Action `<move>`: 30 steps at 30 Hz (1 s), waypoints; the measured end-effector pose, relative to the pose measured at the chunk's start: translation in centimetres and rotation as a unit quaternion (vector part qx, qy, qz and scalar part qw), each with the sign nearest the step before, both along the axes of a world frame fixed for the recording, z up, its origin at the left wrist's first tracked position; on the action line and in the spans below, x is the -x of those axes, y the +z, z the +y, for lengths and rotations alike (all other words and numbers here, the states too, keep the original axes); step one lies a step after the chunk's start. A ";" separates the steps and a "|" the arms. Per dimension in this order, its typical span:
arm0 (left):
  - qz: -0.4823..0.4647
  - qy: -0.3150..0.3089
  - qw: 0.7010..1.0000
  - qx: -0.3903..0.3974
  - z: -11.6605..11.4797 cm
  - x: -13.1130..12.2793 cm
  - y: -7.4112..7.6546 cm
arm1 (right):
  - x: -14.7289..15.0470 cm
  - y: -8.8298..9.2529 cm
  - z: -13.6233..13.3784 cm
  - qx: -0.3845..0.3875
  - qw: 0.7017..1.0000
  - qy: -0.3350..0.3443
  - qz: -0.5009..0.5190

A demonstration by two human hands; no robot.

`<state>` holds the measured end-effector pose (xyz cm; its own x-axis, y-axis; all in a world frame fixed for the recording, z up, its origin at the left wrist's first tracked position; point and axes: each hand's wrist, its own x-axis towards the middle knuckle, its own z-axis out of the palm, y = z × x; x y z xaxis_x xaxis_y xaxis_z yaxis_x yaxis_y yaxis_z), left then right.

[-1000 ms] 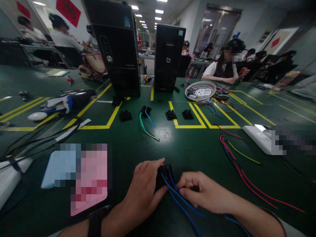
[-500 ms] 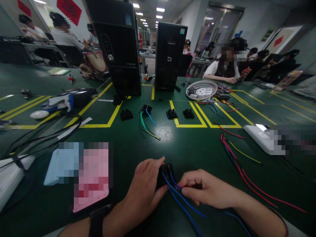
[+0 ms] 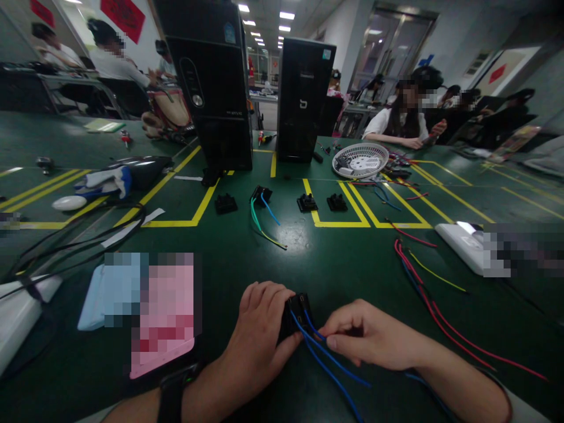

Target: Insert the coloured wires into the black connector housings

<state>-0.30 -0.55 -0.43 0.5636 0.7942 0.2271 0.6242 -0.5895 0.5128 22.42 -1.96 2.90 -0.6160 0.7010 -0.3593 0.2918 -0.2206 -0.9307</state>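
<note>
My left hand [image 3: 263, 329] is closed around the left side of a small black socket module [image 3: 301, 302], holding it on the green table. Blue wires [image 3: 331, 351] run from the module's face toward the lower right. Between thumb and forefinger, my right hand [image 3: 362, 335] pinches one blue wire a short way from the module. The fingertips hide the exact grip, and the underside of the module is out of sight. Farther off lie a similar black module with green and blue wires [image 3: 263, 195] and several more black modules [image 3: 307, 202].
Red wires [image 3: 434, 317] and a yellow wire [image 3: 436, 271] lie at right, near a white power strip [image 3: 460, 249]. A pink case [image 3: 165, 317] and a blue one [image 3: 103, 296] lie at left. Two black computer towers [image 3: 304, 100] and a white basket [image 3: 360, 161] stand behind.
My left forefinger has come down onto the module's upper edge; before, it was raised. The right hand keeps its pinch on the blue wire with hardly any movement.
</note>
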 end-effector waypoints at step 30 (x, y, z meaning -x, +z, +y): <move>0.013 -0.009 1.000 0.021 0.2 0.2 -0.1 | 0.6 1.1 -0.8 -0.170 0.978 -0.082 -0.083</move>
